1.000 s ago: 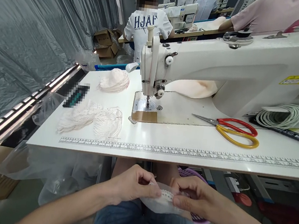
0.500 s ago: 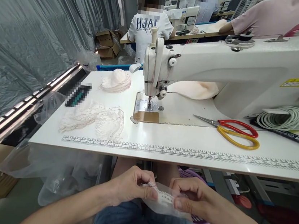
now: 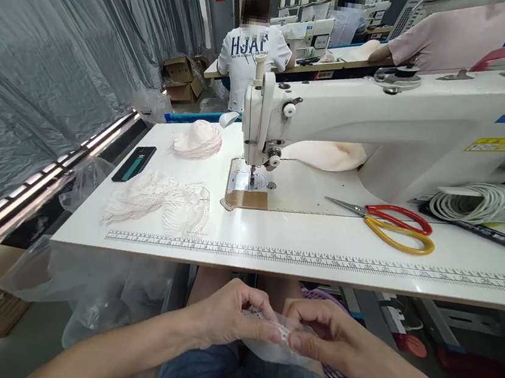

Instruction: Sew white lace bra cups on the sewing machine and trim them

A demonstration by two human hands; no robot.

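Over my lap, below the table's front edge, both hands pinch a small sheer white piece of lace fabric point(image 3: 276, 350). My left hand point(image 3: 237, 316) grips its left part, with thumb and fingers closed on the lacy strip. My right hand point(image 3: 324, 333) pinches the same strip close by, the two thumb tips almost meeting. Thin fabric hangs below the fingers. On the table above, a pile of white lace pieces point(image 3: 141, 197) lies left of the sewing machine point(image 3: 261, 116), with one lace piece point(image 3: 185, 208) spread at its right side.
Scissors point(image 3: 395, 225) with red and yellow handles lie right of the needle. A coil of pale cord point(image 3: 485, 202), a phone point(image 3: 134, 164) and a pale fabric stack point(image 3: 198, 139) rest on the table. A printed ruler point(image 3: 317, 260) runs along its front edge. Co-workers sit ahead.
My left hand's thumb and fingers have slid right along the lace strip, nearer to my right hand. The view has shifted slightly; the things on the table stay put.
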